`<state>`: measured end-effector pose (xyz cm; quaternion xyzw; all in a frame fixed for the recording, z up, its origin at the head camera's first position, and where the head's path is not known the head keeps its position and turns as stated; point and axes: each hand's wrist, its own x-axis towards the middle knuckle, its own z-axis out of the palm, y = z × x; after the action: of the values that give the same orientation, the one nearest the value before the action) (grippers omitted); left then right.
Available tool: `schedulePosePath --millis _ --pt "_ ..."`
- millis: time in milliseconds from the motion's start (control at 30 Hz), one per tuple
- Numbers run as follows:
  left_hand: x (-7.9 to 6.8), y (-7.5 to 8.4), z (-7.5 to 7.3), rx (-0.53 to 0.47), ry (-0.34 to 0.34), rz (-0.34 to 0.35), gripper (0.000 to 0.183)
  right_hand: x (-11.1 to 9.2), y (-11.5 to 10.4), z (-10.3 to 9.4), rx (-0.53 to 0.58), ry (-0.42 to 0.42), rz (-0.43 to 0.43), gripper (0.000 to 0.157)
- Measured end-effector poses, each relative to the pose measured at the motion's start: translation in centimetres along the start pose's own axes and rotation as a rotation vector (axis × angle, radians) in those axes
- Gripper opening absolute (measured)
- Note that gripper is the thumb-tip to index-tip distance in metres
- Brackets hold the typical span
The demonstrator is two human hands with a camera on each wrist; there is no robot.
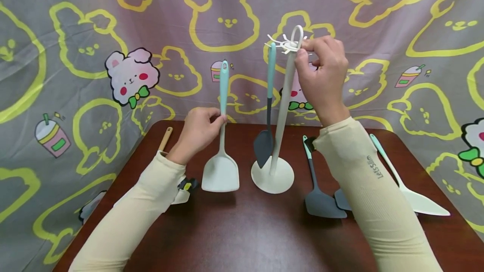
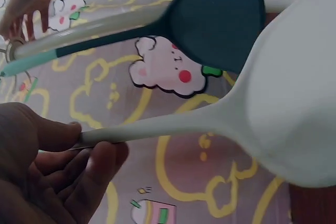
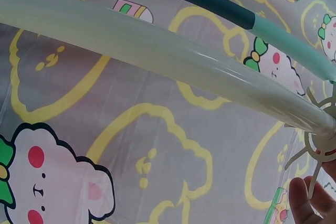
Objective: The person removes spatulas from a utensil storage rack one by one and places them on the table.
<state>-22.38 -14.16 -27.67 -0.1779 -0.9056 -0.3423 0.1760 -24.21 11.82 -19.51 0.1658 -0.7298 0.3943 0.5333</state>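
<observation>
My left hand [image 1: 198, 131] pinches the mint-and-white handle of a white spatula [image 1: 221, 174], which hangs upright, blade down, over the table. Right of it stands a cream utensil stand [image 1: 285, 100] with a round base and a ring of hooks [image 1: 289, 45] on top. Thumb and fingers of my right hand [image 1: 325, 72] pinch that hook ring. From one hook hangs a dark grey spatula [image 1: 263, 146] with a mint handle. In the left wrist view, the white spatula [image 2: 294, 93] lies nearer than the grey one [image 2: 215, 24].
On the brown table [image 1: 242, 234], a grey spatula [image 1: 324, 205] lies at right, partly overlapping another grey utensil, beside a white turner [image 1: 425, 202]. At left, a wooden-handled utensil [image 1: 165, 139] and a white-tipped one [image 1: 182, 197] are partly behind my left arm. A patterned cloth [image 1: 227, 7] hangs around.
</observation>
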Motion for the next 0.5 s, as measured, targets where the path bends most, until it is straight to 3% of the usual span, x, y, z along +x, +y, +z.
schedulePosePath --millis 233,500 --pt "0.7 -1.9 1.4 0.042 -0.18 -0.103 0.023 0.0 0.2 0.0 0.004 -0.002 0.005 0.024" --pt "0.9 -4.4 3.0 0.058 -0.284 -0.219 0.024 0.0 0.3 0.0 -0.009 -0.006 0.009 0.025"
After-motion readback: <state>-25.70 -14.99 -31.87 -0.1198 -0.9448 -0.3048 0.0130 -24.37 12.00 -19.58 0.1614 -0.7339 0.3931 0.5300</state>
